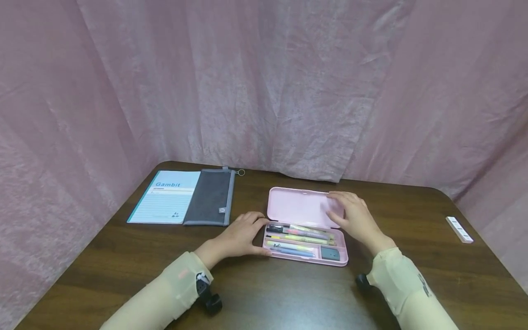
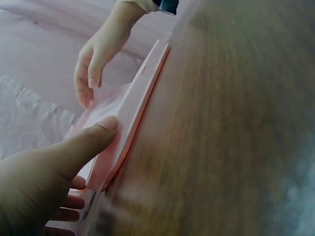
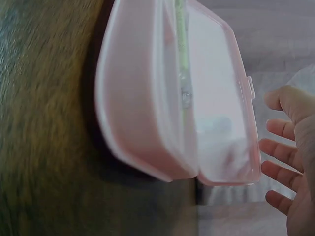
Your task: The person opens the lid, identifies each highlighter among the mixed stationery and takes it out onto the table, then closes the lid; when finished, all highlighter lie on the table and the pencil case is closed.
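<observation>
Toward the middle of the table [image 1: 288, 295], the left hand [image 1: 239, 236] grips one end of the pink pencil case [image 1: 343, 250], probably so it won't slide. Right hand [image 1: 358, 221] is loose, holding nothing, by the open lid [image 1: 298, 206]; can't tell if it's touching. Notebook [image 1: 165, 204] and pouch [image 1: 208, 197] sit farther left, likely out of the way.

We cannot make out the markings on the slim white rectangular block [image 1: 459, 229]. The right wrist view's top edge cuts off the open pink plastic case [image 3: 130, 88], and its right edge crops the bare right hand [image 3: 306, 140].
</observation>
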A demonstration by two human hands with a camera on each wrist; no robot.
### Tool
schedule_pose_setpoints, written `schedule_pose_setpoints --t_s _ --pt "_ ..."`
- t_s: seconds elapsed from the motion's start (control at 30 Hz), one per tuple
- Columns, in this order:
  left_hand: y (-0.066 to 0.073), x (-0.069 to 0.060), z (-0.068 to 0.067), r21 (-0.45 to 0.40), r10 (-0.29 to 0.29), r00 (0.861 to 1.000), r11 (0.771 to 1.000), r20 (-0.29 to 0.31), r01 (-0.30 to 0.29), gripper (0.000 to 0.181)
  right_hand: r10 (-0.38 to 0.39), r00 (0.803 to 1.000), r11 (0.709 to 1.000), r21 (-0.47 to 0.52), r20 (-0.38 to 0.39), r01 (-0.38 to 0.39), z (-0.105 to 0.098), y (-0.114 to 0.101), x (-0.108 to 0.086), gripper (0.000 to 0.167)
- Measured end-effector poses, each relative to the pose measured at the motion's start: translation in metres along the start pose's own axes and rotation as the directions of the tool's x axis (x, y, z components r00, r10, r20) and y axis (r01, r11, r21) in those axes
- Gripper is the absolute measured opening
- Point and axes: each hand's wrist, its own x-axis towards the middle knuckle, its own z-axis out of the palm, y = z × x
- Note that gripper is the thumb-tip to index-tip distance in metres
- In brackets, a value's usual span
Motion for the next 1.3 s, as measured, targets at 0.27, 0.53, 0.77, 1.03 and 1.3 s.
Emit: schedule_pose_setpoints --t_s 0.27,0.53,0.77,1.03,1.3 --pt "-0.003 0.002 0.0 -0.035 0.011 1.0 0.999 -0.025 -0.011 0.085 0.029 0.992 0.989 0.142 0.12 -0.047 0.018 0.018 0.001 0.047" --pt "-0.01 0.008 0.002 -0.088 0.052 0.998 0.995 -0.03 -0.055 0.086 0.027 0.98 0.987 0.15 0.197 -0.058 0.025 0.023 0.002 0.048" --pt "-0.014 0.013 0.006 -0.138 0.049 0.998 0.989 0.032 -0.044 0.104 0.032 0.967 0.987 0.147 0.252 -0.071 0.029 0.025 0.002 0.047" --pt "-0.015 0.014 0.004 -0.169 0.025 0.997 0.986 0.078 -0.011 0.099 0.114 0.946 0.983 0.105 0.302 -0.152 0.028 0.023 -0.001 0.056" --pt "-0.018 0.011 0.01 -0.152 0.048 0.998 0.988 0.043 -0.041 0.094 0.053 0.972 0.989 0.122 0.23 -0.083 0.027 0.021 -0.001 0.052"
